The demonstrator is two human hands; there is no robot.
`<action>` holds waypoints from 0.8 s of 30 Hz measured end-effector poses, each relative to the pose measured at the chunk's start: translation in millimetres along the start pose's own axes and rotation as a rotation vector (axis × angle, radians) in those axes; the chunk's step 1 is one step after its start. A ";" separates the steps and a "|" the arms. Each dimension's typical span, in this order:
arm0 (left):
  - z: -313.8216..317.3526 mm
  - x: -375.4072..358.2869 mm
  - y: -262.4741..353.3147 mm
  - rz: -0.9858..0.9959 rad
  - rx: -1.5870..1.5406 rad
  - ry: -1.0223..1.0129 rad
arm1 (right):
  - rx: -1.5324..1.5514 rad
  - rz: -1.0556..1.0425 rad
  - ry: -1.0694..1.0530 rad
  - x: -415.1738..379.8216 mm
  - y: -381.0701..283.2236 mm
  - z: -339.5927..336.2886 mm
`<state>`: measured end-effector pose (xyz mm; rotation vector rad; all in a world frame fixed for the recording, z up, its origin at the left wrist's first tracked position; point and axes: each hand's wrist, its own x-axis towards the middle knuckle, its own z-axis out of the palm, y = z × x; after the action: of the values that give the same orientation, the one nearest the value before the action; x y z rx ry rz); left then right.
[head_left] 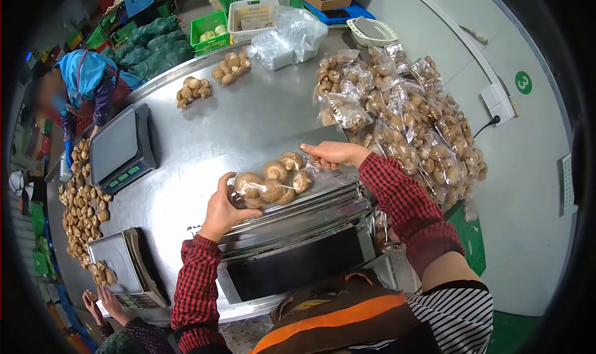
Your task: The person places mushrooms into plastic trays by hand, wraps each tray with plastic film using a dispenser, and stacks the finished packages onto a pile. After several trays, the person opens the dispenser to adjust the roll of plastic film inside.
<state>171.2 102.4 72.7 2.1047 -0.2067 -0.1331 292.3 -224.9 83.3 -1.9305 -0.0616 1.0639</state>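
A clear plastic bag of brown mushrooms [272, 185] lies across the front of the steel table, just above a metal machine [295, 254] with a black panel. My left hand [222, 210] cups the bag's left end, its thumb below and fingers above. At the other end, my right hand [335, 154] is closed with the fingers curled in, pinching the gathered plastic; the fingertips are partly hidden. To the right of my right hand rises a large heap of bagged mushrooms [406, 115].
Two scales [115, 146] [118, 264] stand on the left beside loose mushrooms [81, 214]. Two small mushroom piles [194, 91] [231, 68] and plastic bags [288, 37] lie toward the back. A co-worker in blue [87, 81] leans in; another person's hands [105, 304] are at lower left.
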 end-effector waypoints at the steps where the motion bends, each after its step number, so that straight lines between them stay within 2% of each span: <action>1: -2.8 -0.7 0.2 -0.033 -0.070 -0.001 | -0.010 0.082 -0.013 -1.7 3.2 -3.0; 2: -5.0 0.6 -21.9 -0.059 -0.019 -0.007 | -0.136 0.042 -0.065 -4.0 5.8 -10.6; 3: -16.0 1.0 -17.0 -0.189 -0.339 -0.141 | -0.141 0.046 -0.067 -5.7 12.7 -8.4; 5: -36.1 -3.9 -3.7 -0.464 -0.373 -0.250 | -0.121 -0.302 0.031 -6.8 31.1 5.3; 6: -30.7 -7.6 -16.6 -0.415 -0.359 -0.164 | -0.121 -0.300 0.028 -4.9 35.9 10.9; 7: -25.5 -9.7 -21.5 -0.418 -0.360 -0.165 | -0.046 -0.287 0.097 -2.5 38.1 17.1; 9: -18.1 -12.1 -21.4 -0.214 -0.092 -0.022 | 0.032 -0.272 0.169 -2.8 40.0 32.6; 10: -12.2 -15.3 -15.0 -0.028 -0.027 0.073 | 0.384 -0.245 0.171 -6.5 39.7 42.3; 11: -9.9 -16.2 -8.8 -0.024 -0.027 0.065 | 0.738 -0.216 0.173 -11.7 39.3 48.0; 13: -6.4 -18.8 1.5 -0.274 -0.079 0.119 | 0.748 -0.211 0.169 -30.5 35.0 55.4; 15: 5.5 -36.3 14.9 -0.120 -0.224 0.230 | 0.718 -0.279 0.270 -72.2 26.5 67.2; 17: 0.7 -63.8 36.1 -0.314 -0.525 0.146 | 0.758 -0.254 0.251 -122.0 27.5 83.4; 18: 0.2 -78.1 47.3 -0.348 -0.470 0.123 | 0.811 -0.215 0.179 -143.6 31.5 93.9; 19: 1.8 -92.5 53.4 -0.443 -0.550 0.040 | 0.873 -0.172 0.109 -161.4 40.6 105.9; 21: 12.0 -117.3 44.7 -0.666 -0.623 -0.064 | 0.936 -0.088 0.090 -179.7 69.2 130.5; 22: 18.3 -127.7 37.1 -0.678 -0.616 -0.096 | 0.934 -0.004 0.079 -185.3 82.0 142.6; 23: 25.6 -136.2 27.7 -0.616 -0.423 -0.142 | 0.929 0.075 0.065 -191.0 91.3 153.1; 24: 33.3 -144.4 20.5 -0.544 -0.235 -0.181 | 0.834 0.060 0.168 -195.9 91.6 164.2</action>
<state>21.9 93.1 74.9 1.8661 0.2693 -0.6414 23.1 -250.6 107.6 -1.2497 0.4663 0.7781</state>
